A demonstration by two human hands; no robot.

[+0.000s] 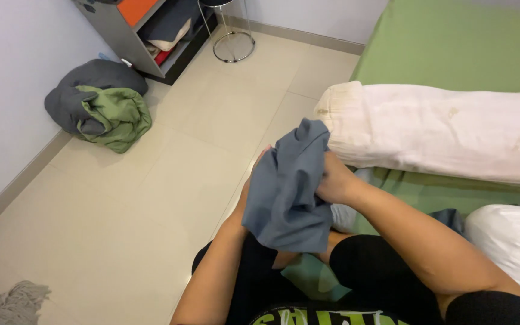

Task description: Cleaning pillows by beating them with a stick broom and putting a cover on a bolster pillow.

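Both hands, left and right, grip a grey-blue cloth above the lap. Green bed with long white pillow alongside; bundled bedding on floor; shelf; mop.

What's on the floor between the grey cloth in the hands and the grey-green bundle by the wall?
Nothing: in the head view only bare tile floor lies between the grey cloth and the grey-green bundle.
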